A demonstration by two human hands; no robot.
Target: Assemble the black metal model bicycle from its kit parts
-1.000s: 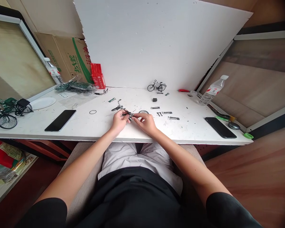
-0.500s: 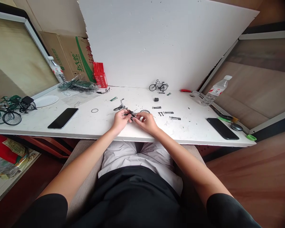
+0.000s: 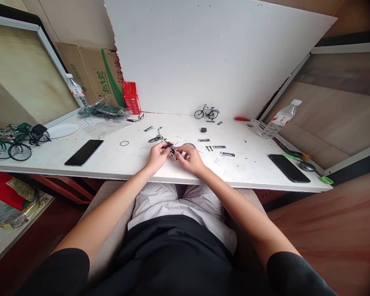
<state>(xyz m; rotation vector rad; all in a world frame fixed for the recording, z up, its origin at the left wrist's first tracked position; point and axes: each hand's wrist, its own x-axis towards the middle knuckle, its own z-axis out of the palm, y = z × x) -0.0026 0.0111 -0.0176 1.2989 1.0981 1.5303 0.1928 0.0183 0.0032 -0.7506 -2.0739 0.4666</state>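
Between my hands is a partly built miniature bicycle, dark, with its handlebar and front wheel pointing away to the left. My left hand is closed around its frame, thumb and fingers pinched together. From the other side, the fingertips of my right hand are pinched at the rear of the frame; any small part between them is too small to make out. A loose spoked wheel lies just behind my right hand, partly hidden by it. A thin black ring lies to the left.
Several small dark rack-like parts and a black block lie right of my hands. A finished miniature bicycle stands at the back. Phones lie on both sides, a bottle at right, green bicycles at left.
The frame has turned slightly in my fingers, and more of its dark rear part shows between the hands. Both hands stay in nearly the same place.
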